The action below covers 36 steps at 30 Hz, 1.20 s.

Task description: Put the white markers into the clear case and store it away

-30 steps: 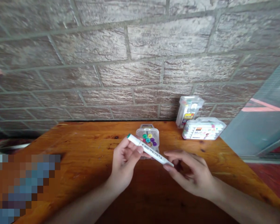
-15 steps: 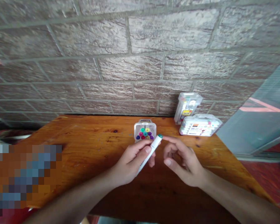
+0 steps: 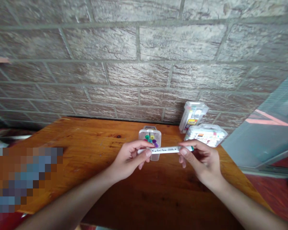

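Observation:
A white marker (image 3: 166,149) with a green end and dark lettering is held level above the table. My left hand (image 3: 132,158) pinches its left end between thumb and fingers. My right hand (image 3: 201,158) is closed on the other end, at the cap with the green tip. Just behind the marker stands a clear plastic case (image 3: 159,135) with several markers in it, their round coloured ends facing me. The marker and my left fingers cover the lower part of that case.
A tall clear case of markers (image 3: 193,116) and a wide clear case of markers (image 3: 206,134) stand at the back right of the wooden table (image 3: 91,147). A brick wall (image 3: 124,73) rises behind the table. The left side is pixelated.
The marker has turned from a steep slant to nearly level. My right hand, apart from it before, now grips its green-tipped end. The view has shifted slightly.

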Each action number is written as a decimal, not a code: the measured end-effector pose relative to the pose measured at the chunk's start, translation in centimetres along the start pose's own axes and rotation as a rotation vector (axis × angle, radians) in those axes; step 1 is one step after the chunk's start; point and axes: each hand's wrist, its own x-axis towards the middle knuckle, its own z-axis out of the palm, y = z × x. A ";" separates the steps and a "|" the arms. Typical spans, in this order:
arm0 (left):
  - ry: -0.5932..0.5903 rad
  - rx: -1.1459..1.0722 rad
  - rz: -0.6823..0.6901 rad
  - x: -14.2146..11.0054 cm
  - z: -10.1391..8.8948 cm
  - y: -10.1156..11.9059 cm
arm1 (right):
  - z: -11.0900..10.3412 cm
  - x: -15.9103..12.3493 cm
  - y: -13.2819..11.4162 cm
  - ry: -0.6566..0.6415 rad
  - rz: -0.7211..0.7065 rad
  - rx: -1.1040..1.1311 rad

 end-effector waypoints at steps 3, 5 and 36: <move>0.083 -0.006 0.073 -0.1 0.1 0.0 | 0.0 0.0 0.3 -0.035 0.005 0.010; 0.103 -0.006 0.108 -0.3 0.2 -0.1 | 0.2 0.0 0.3 -0.055 0.008 0.016; 0.115 -0.066 0.135 -0.2 0.7 -0.3 | 0.7 -0.1 0.8 -0.049 0.119 0.093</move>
